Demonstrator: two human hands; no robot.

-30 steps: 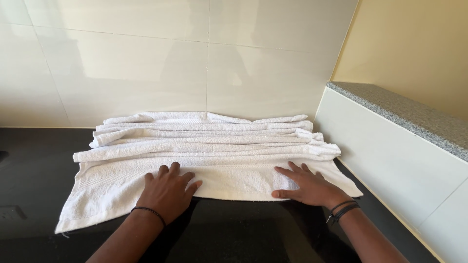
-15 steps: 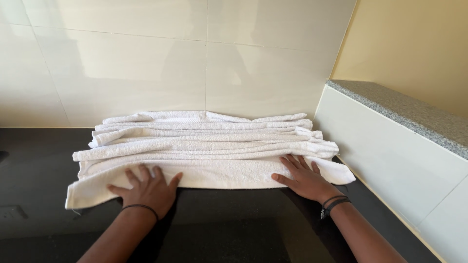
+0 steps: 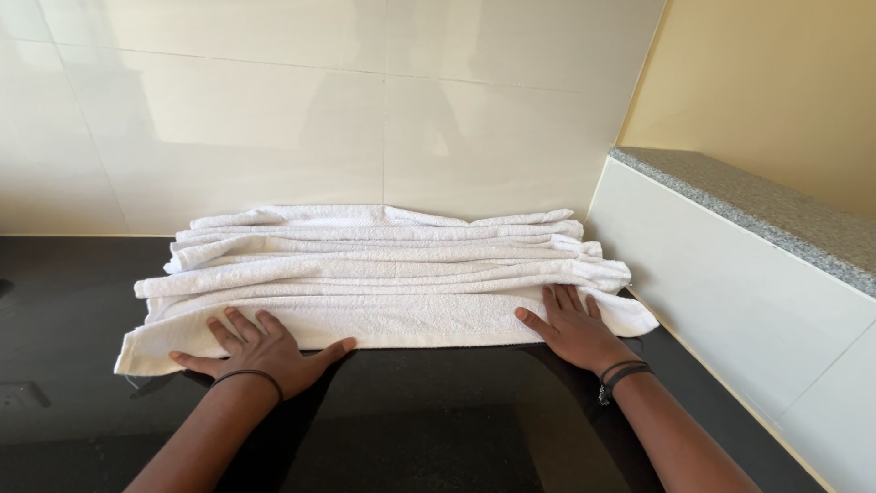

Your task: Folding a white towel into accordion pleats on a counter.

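Both hands lie flat on a bunched white towel (image 3: 383,274) — left hand (image 3: 260,351), right hand (image 3: 575,329) — on a black counter (image 3: 429,420).

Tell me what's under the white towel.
The white towel lies bunched on the black countertop, both hands flat on its near edge: left hand, right hand. Anything beneath the folds is covered.

Glossy cream tile wall (image 3: 274,119) behind, black counter (image 3: 429,429), speckled grey ledge (image 3: 776,215) right, yellow wall (image 3: 776,82).
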